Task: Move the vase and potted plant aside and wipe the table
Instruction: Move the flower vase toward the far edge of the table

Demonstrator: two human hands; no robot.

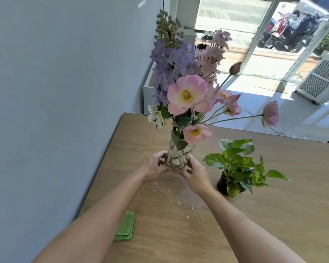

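Observation:
A clear glass vase [179, 152] with pebbles in its base and tall pink and purple flowers stands near the middle of the wooden table [273, 215]. My left hand [153, 166] grips its lower left side and my right hand [195, 174] grips its lower right side, fingers curled round the glass. A potted plant [237, 168] with green variegated leaves in a dark pot sits just right of the vase. A folded green cloth [125, 227] lies near the table's left edge, below my left forearm. Small crumbs and a faint wet ring [188, 200] mark the wood in front of the vase.
A grey wall [55, 111] runs along the table's left edge. Beyond the far edge are a white cabinet [147, 88], a tiled floor, a white cooler unit [319, 80] and glass doors with parked scooters outside.

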